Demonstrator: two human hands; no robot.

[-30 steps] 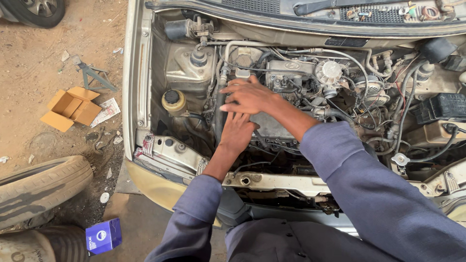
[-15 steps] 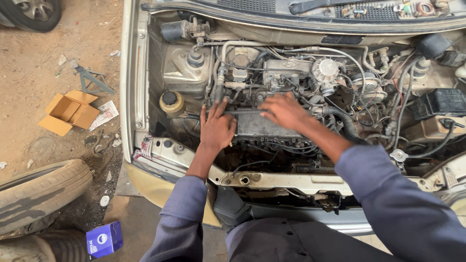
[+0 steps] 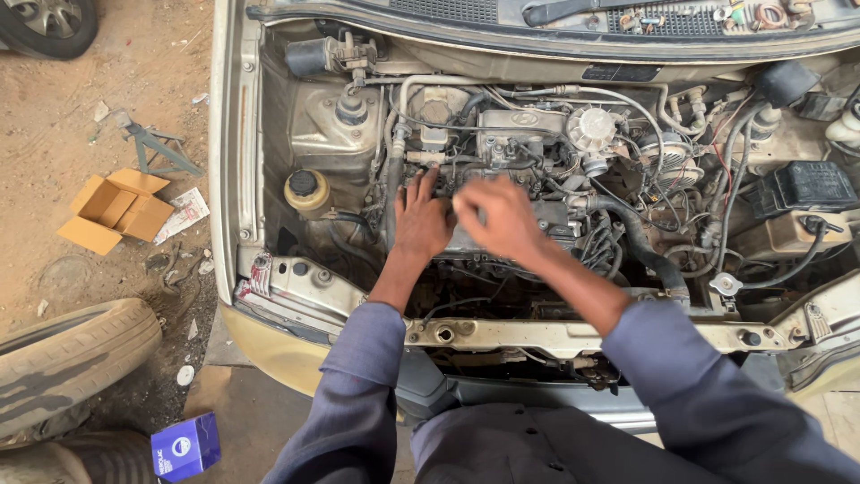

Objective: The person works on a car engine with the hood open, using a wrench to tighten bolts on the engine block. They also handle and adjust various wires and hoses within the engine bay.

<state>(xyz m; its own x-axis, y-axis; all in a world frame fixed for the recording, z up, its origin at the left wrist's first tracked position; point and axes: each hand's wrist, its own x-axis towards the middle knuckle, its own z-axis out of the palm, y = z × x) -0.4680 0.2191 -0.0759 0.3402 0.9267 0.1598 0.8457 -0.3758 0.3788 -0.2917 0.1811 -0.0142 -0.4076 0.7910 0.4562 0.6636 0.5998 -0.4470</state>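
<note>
While the person leans over the open engine bay (image 3: 269, 134), the left hand (image 3: 421, 220) lies flat, fingers spread, on the left end of the engine's valve cover (image 3: 555, 215), apparently as a brace. The right hand (image 3: 497, 215), motion-blurred, hovers just beside it over the same cover; whether it grips anything cannot be told. An opened cardboard box (image 3: 116, 211) and a small blue carton (image 3: 185, 446) lie on the ground, well apart from the work.

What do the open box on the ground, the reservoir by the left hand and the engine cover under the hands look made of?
Open box: corrugated cardboard, matte tan, flaps folded out. Reservoir: likely translucent yellowed plastic under a black cap. Engine cover under the left hand and right hand: probably cast metal, dull grey and grimy; mostly hidden, so uncertain.
</note>
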